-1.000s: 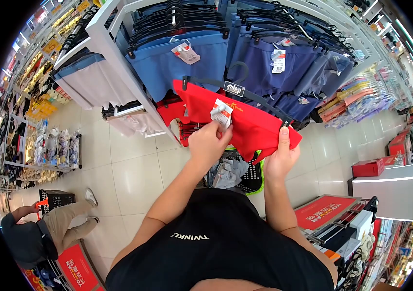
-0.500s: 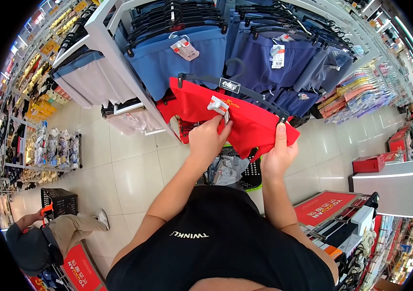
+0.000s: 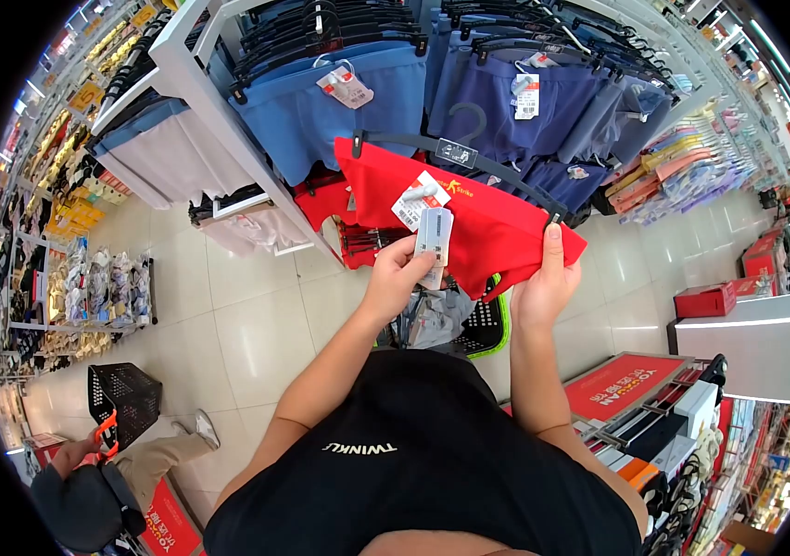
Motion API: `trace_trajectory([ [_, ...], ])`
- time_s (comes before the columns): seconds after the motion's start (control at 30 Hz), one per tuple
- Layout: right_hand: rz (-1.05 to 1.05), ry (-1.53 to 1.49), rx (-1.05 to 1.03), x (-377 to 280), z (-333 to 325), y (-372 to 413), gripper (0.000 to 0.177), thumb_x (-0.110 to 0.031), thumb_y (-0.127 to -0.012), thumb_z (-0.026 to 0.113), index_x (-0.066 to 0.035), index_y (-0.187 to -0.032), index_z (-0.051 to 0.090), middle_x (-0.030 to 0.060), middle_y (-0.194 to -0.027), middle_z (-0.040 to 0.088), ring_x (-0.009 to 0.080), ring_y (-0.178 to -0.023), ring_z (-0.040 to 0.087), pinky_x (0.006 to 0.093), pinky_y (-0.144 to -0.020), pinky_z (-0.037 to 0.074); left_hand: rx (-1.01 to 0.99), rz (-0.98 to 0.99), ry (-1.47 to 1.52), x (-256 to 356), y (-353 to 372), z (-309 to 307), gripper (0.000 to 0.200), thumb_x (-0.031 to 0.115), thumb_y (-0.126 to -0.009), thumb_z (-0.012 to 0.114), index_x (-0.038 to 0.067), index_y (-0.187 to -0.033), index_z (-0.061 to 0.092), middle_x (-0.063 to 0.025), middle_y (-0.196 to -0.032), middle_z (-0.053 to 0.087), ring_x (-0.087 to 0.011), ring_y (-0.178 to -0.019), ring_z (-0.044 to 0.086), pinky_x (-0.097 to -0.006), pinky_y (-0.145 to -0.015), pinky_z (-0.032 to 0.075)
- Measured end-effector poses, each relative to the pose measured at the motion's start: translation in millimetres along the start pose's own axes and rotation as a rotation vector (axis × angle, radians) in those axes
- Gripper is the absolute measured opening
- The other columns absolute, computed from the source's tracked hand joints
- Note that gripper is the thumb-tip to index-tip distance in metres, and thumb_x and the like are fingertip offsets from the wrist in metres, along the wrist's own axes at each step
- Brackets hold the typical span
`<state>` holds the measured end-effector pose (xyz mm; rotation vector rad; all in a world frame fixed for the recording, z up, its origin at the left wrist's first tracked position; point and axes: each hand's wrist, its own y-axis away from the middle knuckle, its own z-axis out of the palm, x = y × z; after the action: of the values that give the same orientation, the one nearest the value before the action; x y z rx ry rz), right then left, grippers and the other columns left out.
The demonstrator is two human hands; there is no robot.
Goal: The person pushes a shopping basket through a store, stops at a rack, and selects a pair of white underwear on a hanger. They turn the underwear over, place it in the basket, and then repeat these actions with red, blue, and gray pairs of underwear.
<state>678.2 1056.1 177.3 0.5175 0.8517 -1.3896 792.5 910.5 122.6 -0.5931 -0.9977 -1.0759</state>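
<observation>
Red underpants (image 3: 497,227) with a yellow print hang tilted from a black clip hanger (image 3: 455,153), whose hook is free of the rack. My right hand (image 3: 548,283) is closed on their right corner by the clip, thumb on top. Grey and white tags (image 3: 434,236) hang in front of the red cloth, and my left hand (image 3: 399,278) pinches them at their lower part. A white tag with an orange band (image 3: 420,199) lies above them against the cloth.
Blue underpants (image 3: 334,102) and purple ones (image 3: 506,107) hang on the rack ahead. A black basket (image 3: 483,329) with grey items is below my hands. At lower left a person (image 3: 89,500) holds another black basket (image 3: 124,403). A red sign (image 3: 626,385) is at right.
My left hand has moved down and left, and the tags now spread in its grip. The red underpants have shifted slightly right. The other person and their basket have moved right and down.
</observation>
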Motion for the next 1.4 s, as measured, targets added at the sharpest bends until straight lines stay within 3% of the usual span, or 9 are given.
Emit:
trace_trajectory([
  [0.13,0.047,-0.052,0.011,-2,-4,-8,0.018,-0.012,-0.095,0.056,0.003,-0.105,0.057,0.0110,-0.103,0.062,0.0176,-0.092,0.062,0.0325,-0.083,0.051,0.012,-0.018,-0.024,1,3,-1,0.021,0.015,-0.091,0.058,-0.002,-0.104,0.060,-0.0080,-0.082,0.066,-0.0154,-0.069,0.065,-0.0276,-0.062,0.051],
  [0.43,0.184,-0.137,-0.036,-13,-14,-32,0.019,-0.014,-0.097,0.053,0.001,-0.107,0.054,0.0130,-0.106,0.063,0.0217,-0.096,0.063,0.0354,-0.086,0.052,-0.113,-0.185,-0.218,-9,5,-53,0.024,0.024,-0.095,0.056,0.001,-0.101,0.061,-0.0079,-0.091,0.068,-0.0134,-0.077,0.066,-0.0236,-0.064,0.048],
  [0.57,0.190,-0.070,-0.138,-22,-20,-40,0.019,-0.014,-0.097,0.052,0.002,-0.108,0.054,0.0126,-0.106,0.063,0.0209,-0.095,0.063,0.0345,-0.085,0.052,0.336,0.089,-0.334,12,1,-97,0.032,0.031,-0.095,0.055,0.002,-0.109,0.060,-0.0084,-0.098,0.067,-0.0149,-0.090,0.064,-0.0258,-0.073,0.048],
  [0.63,0.175,-0.031,-0.172,-26,-25,-44,0.019,-0.014,-0.097,0.052,0.002,-0.108,0.054,0.0124,-0.106,0.063,0.0204,-0.095,0.063,0.0339,-0.084,0.052,0.453,0.290,-0.328,35,0,-108,0.034,0.031,-0.094,0.056,0.002,-0.113,0.059,-0.0085,-0.104,0.066,-0.0148,-0.098,0.062,-0.0257,-0.080,0.046],
  [0.67,0.162,0.007,-0.209,-27,-26,-46,0.019,-0.014,-0.097,0.052,0.002,-0.108,0.054,0.0121,-0.105,0.063,0.0199,-0.095,0.063,0.0333,-0.084,0.052,0.456,0.293,-0.329,45,-2,-105,0.034,0.031,-0.094,0.056,0.002,-0.113,0.059,-0.0085,-0.104,0.066,-0.0148,-0.098,0.062,-0.0257,-0.080,0.046],
  [0.73,0.162,0.021,-0.250,-28,-26,-48,0.019,-0.014,-0.098,0.052,0.001,-0.108,0.054,0.0119,-0.105,0.063,0.0196,-0.094,0.063,0.0329,-0.084,0.052,0.383,0.539,-0.248,72,1,-87,0.031,0.023,-0.094,0.057,0.001,-0.115,0.059,-0.0066,-0.107,0.065,-0.0126,-0.102,0.059,-0.0257,-0.086,0.043],
  [0.83,0.163,0.025,-0.326,-25,-26,-51,0.020,-0.015,-0.098,0.052,0.001,-0.109,0.054,0.0118,-0.106,0.063,0.0193,-0.094,0.062,0.0325,-0.084,0.051,0.229,0.342,-0.272,76,7,-94,0.026,0.016,-0.093,0.059,0.000,-0.114,0.060,-0.0033,-0.104,0.065,-0.0095,-0.097,0.058,-0.0245,-0.086,0.044],
  [0.9,0.160,0.011,-0.365,-21,-26,-55,0.020,-0.015,-0.098,0.052,0.001,-0.109,0.054,0.0119,-0.106,0.063,0.0194,-0.094,0.062,0.0324,-0.084,0.051,0.210,0.244,-0.315,84,14,-77,0.017,0.011,-0.090,0.064,0.000,-0.103,0.064,0.0013,-0.092,0.064,-0.0052,-0.083,0.057,-0.0211,-0.076,0.046],
  [1.4,0.204,0.255,-0.246,-6,-48,-66,0.021,-0.014,-0.095,0.058,0.003,-0.106,0.060,0.0094,-0.102,0.065,0.0146,-0.091,0.062,0.0284,-0.082,0.050,0.276,0.268,-0.279,77,13,-67,0.023,0.016,-0.090,0.066,-0.003,-0.102,0.066,-0.0031,-0.091,0.066,-0.0082,-0.081,0.059,-0.0215,-0.074,0.047],
])
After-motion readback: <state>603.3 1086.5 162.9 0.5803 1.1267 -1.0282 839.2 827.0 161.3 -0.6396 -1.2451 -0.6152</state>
